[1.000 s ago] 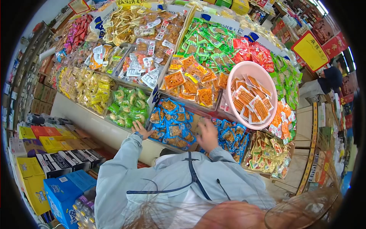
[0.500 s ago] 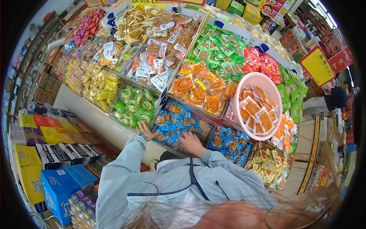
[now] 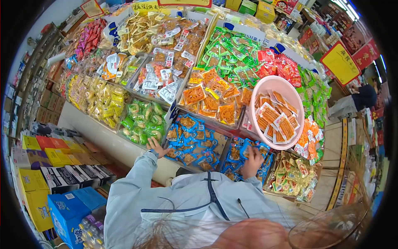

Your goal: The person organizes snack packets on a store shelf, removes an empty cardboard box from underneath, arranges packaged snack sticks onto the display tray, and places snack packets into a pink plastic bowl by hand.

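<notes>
Several blue packets [image 3: 236, 152] lie around and under the right hand [image 3: 252, 163], near the pink basin [image 3: 287, 89]; whether it grips one, I cannot tell. Well apart, the left hand [image 3: 156, 148] is spread just beside green packets [image 3: 142, 121].

Small square plastic packets [image 3: 188, 143] near the middle show bright blue borders around golden-brown contents, and the matching blue plastic packets [image 3: 234, 152] to their right repeat that pairing. To the left, rounded plastic bags [image 3: 144, 120] are vivid green with pale cream patches. Farther off, flat clear packets [image 3: 195, 95] are orange patched with yellow, below glossy green plastic packets [image 3: 226, 47] and red plastic packets [image 3: 286, 68]. On the right, a round plastic basin [image 3: 271, 84] is pale pink, its long ridged snack packets [image 3: 285, 126] orange-brown. Nearest, a fabric jacket [image 3: 166, 195] is pale grey-blue with navy trim [image 3: 212, 196].
</notes>
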### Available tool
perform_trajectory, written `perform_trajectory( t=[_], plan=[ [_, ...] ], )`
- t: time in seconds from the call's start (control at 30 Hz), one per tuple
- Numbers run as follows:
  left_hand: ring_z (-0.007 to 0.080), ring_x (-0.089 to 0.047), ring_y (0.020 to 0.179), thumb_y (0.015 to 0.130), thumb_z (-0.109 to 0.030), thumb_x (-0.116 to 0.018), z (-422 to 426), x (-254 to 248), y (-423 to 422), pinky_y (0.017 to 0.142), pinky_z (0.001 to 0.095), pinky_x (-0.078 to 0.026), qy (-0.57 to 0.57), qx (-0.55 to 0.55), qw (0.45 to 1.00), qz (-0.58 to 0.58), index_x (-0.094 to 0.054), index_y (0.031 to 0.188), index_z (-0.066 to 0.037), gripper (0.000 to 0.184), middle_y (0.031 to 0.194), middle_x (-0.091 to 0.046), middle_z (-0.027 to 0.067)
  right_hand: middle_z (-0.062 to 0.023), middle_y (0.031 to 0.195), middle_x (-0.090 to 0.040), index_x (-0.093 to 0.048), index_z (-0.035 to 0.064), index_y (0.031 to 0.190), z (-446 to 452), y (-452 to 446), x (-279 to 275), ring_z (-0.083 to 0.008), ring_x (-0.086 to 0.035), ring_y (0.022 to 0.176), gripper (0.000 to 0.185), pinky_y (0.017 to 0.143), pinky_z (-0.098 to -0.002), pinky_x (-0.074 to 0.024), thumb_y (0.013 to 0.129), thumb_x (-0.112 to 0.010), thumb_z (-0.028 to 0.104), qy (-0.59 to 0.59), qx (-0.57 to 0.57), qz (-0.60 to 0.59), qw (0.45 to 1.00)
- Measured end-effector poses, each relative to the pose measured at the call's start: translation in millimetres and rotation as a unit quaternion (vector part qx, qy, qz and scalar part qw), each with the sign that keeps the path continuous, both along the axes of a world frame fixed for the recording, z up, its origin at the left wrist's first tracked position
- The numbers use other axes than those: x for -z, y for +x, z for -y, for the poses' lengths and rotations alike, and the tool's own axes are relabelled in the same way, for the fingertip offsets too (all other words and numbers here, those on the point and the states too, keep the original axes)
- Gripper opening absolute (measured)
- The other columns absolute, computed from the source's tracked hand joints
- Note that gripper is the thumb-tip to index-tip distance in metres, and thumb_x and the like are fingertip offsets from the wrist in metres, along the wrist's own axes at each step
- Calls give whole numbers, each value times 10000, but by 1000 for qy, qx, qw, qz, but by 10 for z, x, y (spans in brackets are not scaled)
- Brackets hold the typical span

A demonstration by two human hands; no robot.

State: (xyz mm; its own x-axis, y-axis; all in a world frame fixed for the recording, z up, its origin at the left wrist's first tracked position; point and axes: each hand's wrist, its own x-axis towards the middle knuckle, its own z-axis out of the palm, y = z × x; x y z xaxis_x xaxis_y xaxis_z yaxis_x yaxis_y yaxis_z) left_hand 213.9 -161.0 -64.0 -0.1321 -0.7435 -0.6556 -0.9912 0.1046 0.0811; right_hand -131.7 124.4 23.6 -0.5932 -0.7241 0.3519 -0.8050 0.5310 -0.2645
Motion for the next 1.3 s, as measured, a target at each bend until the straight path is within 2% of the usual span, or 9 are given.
perform_trajectory(
  t=[0.1, 0.2, 0.33, 0.53, 0.63, 0.77, 1.0, 1.13, 1.3],
  plan=[
    [483, 43, 1364, 661, -755, -562, 45, -95, -14, 1116, 501, -71, 22, 10, 1000, 6, 188, 1420, -40, 1285, 1490, 141, 257, -204, 1407, -302, -346, 160, 1408, -291, -91, 77, -399, -345, 1201, 760, 971, -515, -312, 719, -667, 172, 95, 84, 24, 992],
    [483, 47, 1364, 660, -764, -553, 31, -42, -23, 1116, 500, -65, 25, 11, 1000, -3, 180, 1423, -37, 1283, 1487, 146, 261, -200, 1438, -274, -300, 131, 1425, -322, -55, 188, -409, -301, 1258, 839, 983, -564, -265, 700, -692, 285, 122, 150, 42, 980],
    [471, 76, 1366, 681, -764, -530, 19, -16, -8, 1112, 506, -38, 8, 16, 1000, -2, 156, 1420, -2, 1264, 1481, 141, 278, -200, 1462, -239, -290, 93, 1420, -12, 72, -53, -404, -259, 1301, 834, 991, -588, -229, 681, -648, 240, 133, 136, -26, 981],
    [464, 162, 1354, 737, -773, -441, 71, 44, 35, 1101, 532, -6, 20, 103, 994, 19, 111, 1403, 76, 1212, 1478, 142, 285, -224, 1254, -469, -461, 10, 1238, 854, 631, -238, -409, -455, 1144, 622, 953, -460, -382, 652, -655, 90, -17, -252, 130, 959],
    [481, 127, 1355, 701, -781, -488, 59, 113, 37, 1101, 537, -30, -3, 68, 998, 1, 116, 1404, 70, 1258, 1478, 124, 293, -195, 1330, -413, -481, 71, 1246, 1172, 960, -73, -389, -409, 1204, 603, 962, -455, -380, 674, -662, 120, 65, -473, 166, 863],
    [508, 68, 1351, 666, -783, -532, 25, 10, 21, 1105, 532, -62, -5, 60, 998, -5, 144, 1410, 35, 1296, 1479, 122, 293, -135, 1388, -362, -554, 196, 1193, 1222, 1150, 379, -367, -380, 1224, 532, 931, -464, -399, 677, -678, 177, 139, -595, 74, 788],
    [493, -19, 1363, 653, -777, -545, 52, -157, -65, 1119, 474, -119, 43, -4, 999, 27, 118, 1446, -56, 1260, 1496, 126, 249, -135, 1262, -430, -604, 139, 989, 1266, 1114, 399, -370, -471, 1098, 271, 847, -451, -460, 721, -648, 148, 253, -534, 206, 780],
    [493, -30, 1362, 650, -779, -546, 66, -106, -40, 1117, 478, -133, 31, 5, 999, 26, 128, 1444, -62, 1265, 1494, 138, 247, -164, 1170, -497, -586, 73, 934, 1164, 903, 368, -349, -546, 1010, 168, 817, -407, -480, 773, -613, 114, 112, -540, 226, 803],
    [480, -43, 1366, 655, -770, -554, 112, 152, 37, 1115, 488, -133, 1, 44, 998, 34, 136, 1441, -57, 1266, 1502, 116, 238, -138, 1163, -534, -645, 74, 902, 875, 641, -12, -325, -586, 957, 150, 814, -378, -495, 756, -678, 84, -2, -399, 284, 872]
  ],
)
